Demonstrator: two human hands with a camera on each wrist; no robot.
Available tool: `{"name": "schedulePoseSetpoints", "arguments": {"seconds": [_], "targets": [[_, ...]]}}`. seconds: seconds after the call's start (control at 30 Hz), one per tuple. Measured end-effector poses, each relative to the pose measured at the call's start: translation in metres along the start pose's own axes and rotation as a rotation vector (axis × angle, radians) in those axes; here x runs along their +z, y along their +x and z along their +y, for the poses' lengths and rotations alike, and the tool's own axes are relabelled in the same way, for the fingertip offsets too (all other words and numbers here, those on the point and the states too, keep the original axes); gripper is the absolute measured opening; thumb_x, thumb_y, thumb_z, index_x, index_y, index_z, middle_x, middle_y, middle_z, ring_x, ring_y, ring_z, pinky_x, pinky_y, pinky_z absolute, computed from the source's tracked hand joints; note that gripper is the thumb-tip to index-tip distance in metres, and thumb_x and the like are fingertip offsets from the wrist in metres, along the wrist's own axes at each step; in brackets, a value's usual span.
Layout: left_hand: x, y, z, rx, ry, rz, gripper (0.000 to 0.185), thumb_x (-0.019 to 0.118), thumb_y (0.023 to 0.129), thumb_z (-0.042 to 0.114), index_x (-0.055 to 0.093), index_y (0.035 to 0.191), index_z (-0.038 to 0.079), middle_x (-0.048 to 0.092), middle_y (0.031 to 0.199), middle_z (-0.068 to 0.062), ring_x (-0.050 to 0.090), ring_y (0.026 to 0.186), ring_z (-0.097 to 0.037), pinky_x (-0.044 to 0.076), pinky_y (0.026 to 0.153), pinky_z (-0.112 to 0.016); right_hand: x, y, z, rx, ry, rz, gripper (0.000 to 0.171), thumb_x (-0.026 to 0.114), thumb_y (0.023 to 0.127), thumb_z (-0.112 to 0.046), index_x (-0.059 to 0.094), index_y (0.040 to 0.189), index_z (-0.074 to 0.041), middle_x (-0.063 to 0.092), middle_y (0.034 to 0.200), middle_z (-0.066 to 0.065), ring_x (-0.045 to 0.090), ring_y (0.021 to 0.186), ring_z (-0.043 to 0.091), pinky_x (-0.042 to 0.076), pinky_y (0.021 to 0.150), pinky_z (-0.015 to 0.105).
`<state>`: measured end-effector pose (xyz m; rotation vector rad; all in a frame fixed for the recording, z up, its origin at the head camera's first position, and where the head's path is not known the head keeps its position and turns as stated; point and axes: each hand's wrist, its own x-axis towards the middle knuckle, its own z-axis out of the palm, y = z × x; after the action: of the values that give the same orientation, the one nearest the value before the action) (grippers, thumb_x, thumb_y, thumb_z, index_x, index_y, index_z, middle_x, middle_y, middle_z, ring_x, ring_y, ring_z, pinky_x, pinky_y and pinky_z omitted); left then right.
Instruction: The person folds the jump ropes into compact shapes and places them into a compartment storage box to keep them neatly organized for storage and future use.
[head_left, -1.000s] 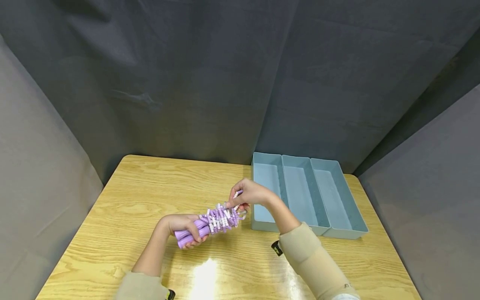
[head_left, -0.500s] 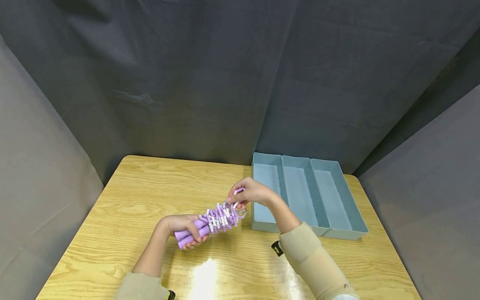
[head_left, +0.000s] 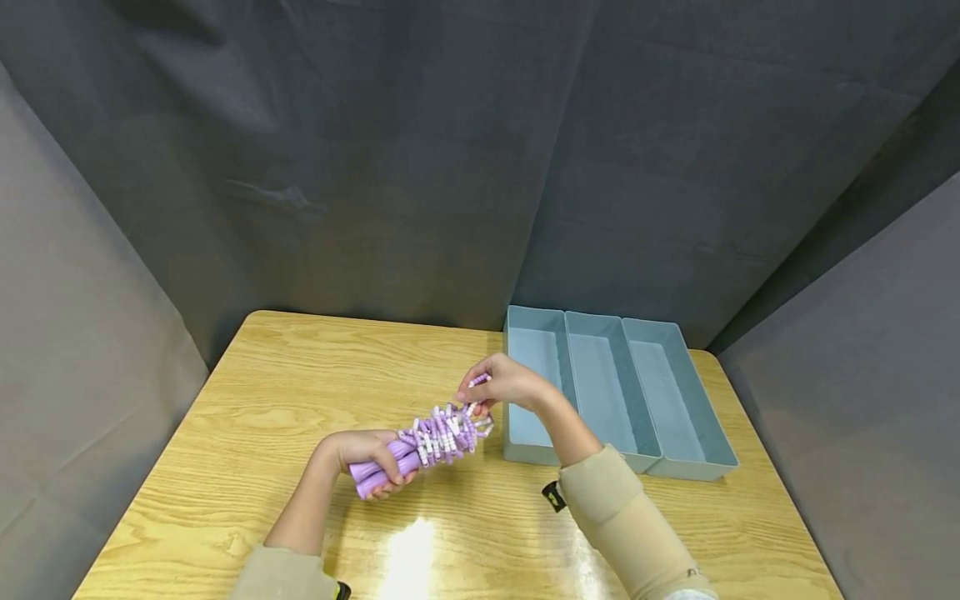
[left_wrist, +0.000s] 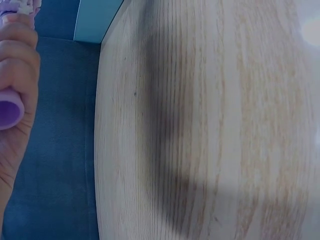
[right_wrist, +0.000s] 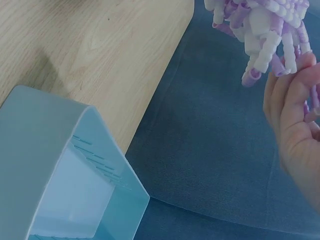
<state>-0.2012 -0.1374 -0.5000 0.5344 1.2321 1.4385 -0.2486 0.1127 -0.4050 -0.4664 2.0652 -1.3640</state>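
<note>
Head view shows both forearms, in beige sleeves, reaching forward over the wooden tabletop (head_left: 247, 400) and meeting near its middle. The left hand (head_left: 367, 454) lies low, just above the wood, palm turned inward, its fingers curled round the two purple handles of a beaded jump rope (head_left: 431, 442); the handle ends stick out toward the person below the fingers. The rope is one bundle of purple and white beads wound about the handles, slanting up to the right from the left hand. The right hand (head_left: 506, 385) is raised a little higher, wrist bent, with thumb and fingertips pinching a short beaded end of the rope at the far tip of the bundle. In the right wrist view that bundle (right_wrist: 262, 25) hangs just beside the curled fingers (right_wrist: 292, 95), loose bead strands dangling. In the left wrist view the fingers (left_wrist: 17, 55) wrap a purple handle end (left_wrist: 10, 112). Just to the right of the right hand stand three long light-blue trays (head_left: 675, 400), side by side and touching, the nearest one close to the wrist. Dark grey cloth (head_left: 420, 167) hangs behind and at both sides.
</note>
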Motion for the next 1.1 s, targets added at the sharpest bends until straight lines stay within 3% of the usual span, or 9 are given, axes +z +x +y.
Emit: {"name": "schedulePoseSetpoints", "arguments": {"seconds": [0.43,0.73,0.9,1.1], "targets": [[0.0039,0.0024,0.0023,-0.008,0.032,-0.060,0.010,0.049,0.076,0.003,0.048,0.086,0.003,0.050,0.063,-0.001,0.047,0.049,-0.009,0.041,0.044,-0.019,-0.0018,0.0037,0.0041,-0.020,-0.020,-0.006,0.014,0.068,0.080,-0.007,0.067,0.087,0.004,0.063,0.066,0.006,0.052,0.046,0.010,0.046,0.047,0.023],[0.0047,0.0047,0.0011,-0.029,0.043,-0.051,0.009,0.051,0.075,0.005,0.048,0.084,0.004,0.050,0.060,0.000,0.047,0.048,-0.009,0.041,0.043,-0.019,-0.0032,0.0061,0.0072,-0.022,-0.017,-0.011,0.013,0.069,0.079,-0.008,0.068,0.087,0.003,0.066,0.072,0.010,0.050,0.047,0.011,0.044,0.046,0.022],[0.0046,0.0065,0.0003,-0.017,0.050,-0.066,0.010,0.049,0.076,0.003,0.048,0.085,0.003,0.049,0.061,0.000,0.047,0.048,-0.009,0.041,0.043,-0.019,-0.0039,0.0058,0.0073,0.013,0.026,-0.015,0.018,0.067,0.080,-0.007,0.067,0.092,0.007,0.065,0.071,0.004,0.049,0.051,0.010,0.044,0.049,0.021],[0.0037,0.0075,-0.0022,-0.007,0.052,-0.076,0.009,0.048,0.076,0.003,0.047,0.086,0.003,0.050,0.060,0.000,0.047,0.048,-0.009,0.041,0.042,-0.019,-0.0054,0.0054,0.0088,0.045,0.162,-0.044,0.023,0.062,0.084,-0.004,0.062,0.101,0.012,0.064,0.077,0.003,0.053,0.058,0.007,0.047,0.055,0.019]]}}
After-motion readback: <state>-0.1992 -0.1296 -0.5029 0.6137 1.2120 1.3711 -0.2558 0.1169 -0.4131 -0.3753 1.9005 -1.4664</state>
